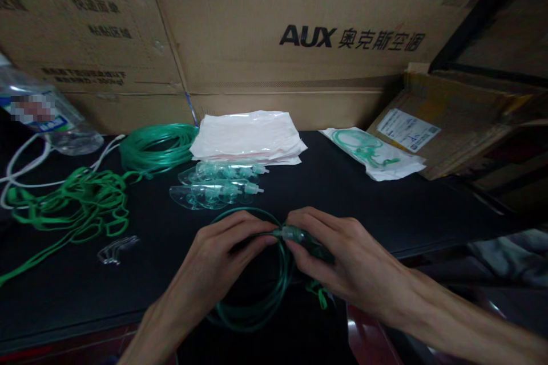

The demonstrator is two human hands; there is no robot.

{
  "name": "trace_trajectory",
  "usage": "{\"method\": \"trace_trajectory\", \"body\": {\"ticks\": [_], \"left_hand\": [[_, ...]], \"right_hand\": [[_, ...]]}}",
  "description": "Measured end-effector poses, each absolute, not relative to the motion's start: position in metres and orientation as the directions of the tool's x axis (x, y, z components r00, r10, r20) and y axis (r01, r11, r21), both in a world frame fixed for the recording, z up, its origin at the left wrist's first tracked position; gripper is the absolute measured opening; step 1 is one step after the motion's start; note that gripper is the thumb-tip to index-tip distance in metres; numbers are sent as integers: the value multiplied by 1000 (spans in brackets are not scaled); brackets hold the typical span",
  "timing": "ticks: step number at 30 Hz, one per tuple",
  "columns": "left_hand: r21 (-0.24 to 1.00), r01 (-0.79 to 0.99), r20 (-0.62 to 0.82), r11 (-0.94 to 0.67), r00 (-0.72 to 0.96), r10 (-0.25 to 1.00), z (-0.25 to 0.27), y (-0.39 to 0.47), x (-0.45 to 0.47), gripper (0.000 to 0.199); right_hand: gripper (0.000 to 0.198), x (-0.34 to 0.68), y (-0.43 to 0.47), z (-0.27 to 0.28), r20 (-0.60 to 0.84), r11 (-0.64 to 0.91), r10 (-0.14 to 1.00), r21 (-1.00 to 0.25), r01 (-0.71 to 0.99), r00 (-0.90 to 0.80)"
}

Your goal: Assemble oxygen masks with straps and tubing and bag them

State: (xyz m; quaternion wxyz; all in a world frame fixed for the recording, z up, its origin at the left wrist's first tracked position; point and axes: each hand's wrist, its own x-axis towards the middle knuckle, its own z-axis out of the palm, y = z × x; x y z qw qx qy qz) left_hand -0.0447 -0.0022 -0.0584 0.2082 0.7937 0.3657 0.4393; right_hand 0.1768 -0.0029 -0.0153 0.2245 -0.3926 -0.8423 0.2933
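In front of the table's edge my left hand [229,245] pinches the end of a coiled green clear tube [248,322], whose loops hang below the hands. My right hand [342,245] is closed round a clear greenish oxygen mask [314,246], mostly hidden by the fingers. The mask's pale connector [289,232] meets the tube end between both hands; how deeply they are joined, I cannot tell. A short green elastic strap [319,295] dangles below my right hand. Beyond the hands lie several more clear oxygen masks [214,194] in two stacks on the black table [342,182].
At left lie a tangle of green elastic cord [81,205], small metal strips [117,250], coiled green tubing [156,145], a white cable [28,182] and a plastic bottle [77,128]. White packets [248,134], a packaged mask [368,151] and cardboard boxes [419,120] stand behind.
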Motion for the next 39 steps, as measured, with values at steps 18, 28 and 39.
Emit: {"method": "trace_trajectory", "body": {"ticks": [18, 28, 39], "left_hand": [[613, 402, 546, -680, 407, 732, -59, -4, -47, 15], [336, 853, 541, -399, 172, 823, -62, -25, -65, 53], [232, 962, -227, 144, -90, 970, -29, -35, -63, 15]], "right_hand": [[16, 177, 9, -21, 154, 508, 777, -727, 462, -611], [26, 183, 2, -18, -15, 239, 906, -808, 539, -423], [45, 198, -50, -34, -307, -83, 907, -799, 596, -286]]}}
